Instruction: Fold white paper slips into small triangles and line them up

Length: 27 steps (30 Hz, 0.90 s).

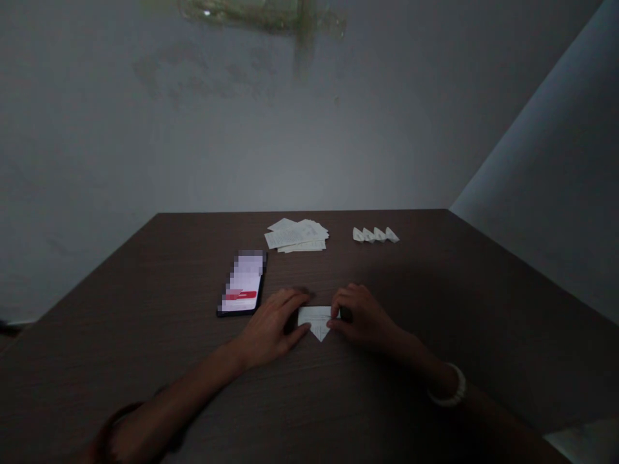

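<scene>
A small folded sheet of printed white paper lies on the table in front of me, its top edge straight and a triangular point facing me. My left hand rests at the paper's left side with fingers stretched; its thumb tip touches the lower left edge, and the index finger reaches past the top left corner. At the right end, my right hand has its thumb and curled fingers closed on the paper's edge, covering that corner.
On the brown table, a phone with a lit screen lies beyond my left hand. A loose pile of printed paper sheets sits farther back. Several small folded paper pieces stand in a row at the back right. Behind rises a wall.
</scene>
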Motion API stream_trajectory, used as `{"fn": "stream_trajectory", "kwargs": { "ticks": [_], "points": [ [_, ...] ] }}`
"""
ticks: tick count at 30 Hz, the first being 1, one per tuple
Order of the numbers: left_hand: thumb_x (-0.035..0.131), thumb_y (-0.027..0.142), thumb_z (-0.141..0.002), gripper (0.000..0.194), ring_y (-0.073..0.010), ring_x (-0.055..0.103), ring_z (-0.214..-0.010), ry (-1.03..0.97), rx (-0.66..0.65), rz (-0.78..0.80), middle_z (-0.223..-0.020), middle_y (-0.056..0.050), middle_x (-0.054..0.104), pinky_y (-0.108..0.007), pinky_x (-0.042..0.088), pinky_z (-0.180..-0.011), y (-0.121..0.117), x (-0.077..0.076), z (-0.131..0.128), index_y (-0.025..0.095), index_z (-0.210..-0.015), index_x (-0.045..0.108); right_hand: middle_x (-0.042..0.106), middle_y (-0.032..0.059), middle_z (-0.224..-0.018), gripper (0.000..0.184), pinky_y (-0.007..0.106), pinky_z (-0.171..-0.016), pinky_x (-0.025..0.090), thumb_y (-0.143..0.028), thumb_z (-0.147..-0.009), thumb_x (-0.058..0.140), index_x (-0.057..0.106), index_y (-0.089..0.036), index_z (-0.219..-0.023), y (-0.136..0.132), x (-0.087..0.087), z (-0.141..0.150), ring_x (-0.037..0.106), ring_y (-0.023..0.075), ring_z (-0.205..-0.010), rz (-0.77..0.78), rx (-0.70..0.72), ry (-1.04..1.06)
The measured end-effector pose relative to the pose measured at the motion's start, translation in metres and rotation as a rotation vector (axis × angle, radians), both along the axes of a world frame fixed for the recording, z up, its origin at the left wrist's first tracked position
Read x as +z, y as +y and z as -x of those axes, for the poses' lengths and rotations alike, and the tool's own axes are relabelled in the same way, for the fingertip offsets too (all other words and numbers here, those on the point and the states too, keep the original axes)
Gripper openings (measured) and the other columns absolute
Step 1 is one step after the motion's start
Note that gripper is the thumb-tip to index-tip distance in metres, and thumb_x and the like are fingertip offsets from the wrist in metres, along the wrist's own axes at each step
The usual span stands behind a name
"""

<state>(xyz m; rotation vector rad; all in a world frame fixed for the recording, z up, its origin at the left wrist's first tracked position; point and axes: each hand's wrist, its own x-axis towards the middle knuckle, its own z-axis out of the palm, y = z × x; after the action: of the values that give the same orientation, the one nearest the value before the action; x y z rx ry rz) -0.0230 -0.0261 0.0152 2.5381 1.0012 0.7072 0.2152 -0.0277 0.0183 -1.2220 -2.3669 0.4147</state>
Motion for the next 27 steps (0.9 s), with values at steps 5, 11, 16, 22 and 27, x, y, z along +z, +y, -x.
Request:
{"fn": "stream_trajectory", "kwargs": {
  "ticks": [5,11,16,22,27],
  "points": [
    [0.063,0.023,-0.085,0.038,-0.0232,0.057,-0.106,-0.105,0.017,0.049,-0.116,-0.008,0.061,-0.043,0.049,-0.09,0.0038,-0.0056,0.0023,0.02,-0.122,0.052,0.066,-0.0001,-0.079,0.012,0.032,-0.076,0.034,-0.021,-0.078,0.073,0.061,-0.02,-0.079,0.0002,-0.0014,-0.0006,0.053,0.0175,-0.079,-0.104,0.009,0.072],
    [0.055,0.019,-0.09,0.009,-0.0179,0.058,-0.082,-0.241,0.026,-0.073,-0.087,-0.004,0.064,-0.033,0.049,-0.072,0.0062,0.0012,0.0001,0.018,-0.096,0.062,0.065,0.0031,-0.083,0.009,0.032,-0.076,0.04,-0.02,-0.085,0.063,0.059,-0.019,-0.092,-0.0006,-0.0054,-0.0046,0.055,0.017,-0.078,-0.289,0.027,0.236],
    [0.048,0.012,-0.091,0.017,-0.0189,0.055,-0.084,-0.092,-0.069,-0.273,-0.09,-0.007,0.064,-0.034,0.046,-0.074,0.0056,-0.0029,0.003,0.017,-0.097,0.063,0.067,0.0028,-0.091,0.018,0.032,-0.079,0.042,-0.008,-0.085,0.053,0.063,-0.022,-0.092,0.0011,-0.0079,-0.0081,0.053,0.0177,-0.084,-0.339,0.157,0.102],
    [0.045,0.017,-0.095,0.021,-0.0202,0.054,-0.083,0.138,-0.124,-0.213,-0.085,-0.007,0.061,-0.034,0.046,-0.073,0.0045,-0.0032,0.0012,0.016,-0.094,0.067,0.067,0.0045,-0.094,0.009,0.032,-0.077,0.043,-0.014,-0.084,0.059,0.064,-0.02,-0.089,-0.0004,-0.0077,-0.0078,0.052,0.0193,-0.086,-0.262,0.193,-0.019],
    [0.046,0.019,-0.095,0.021,-0.0201,0.055,-0.085,0.144,-0.143,-0.182,-0.088,-0.007,0.06,-0.034,0.047,-0.075,0.0044,-0.0005,0.0009,0.017,-0.094,0.067,0.069,0.0033,-0.095,0.02,0.031,-0.079,0.044,-0.01,-0.085,0.056,0.063,-0.021,-0.1,-0.0012,-0.0094,-0.0088,0.054,0.0174,-0.085,-0.203,0.264,-0.018]
  ]
}}
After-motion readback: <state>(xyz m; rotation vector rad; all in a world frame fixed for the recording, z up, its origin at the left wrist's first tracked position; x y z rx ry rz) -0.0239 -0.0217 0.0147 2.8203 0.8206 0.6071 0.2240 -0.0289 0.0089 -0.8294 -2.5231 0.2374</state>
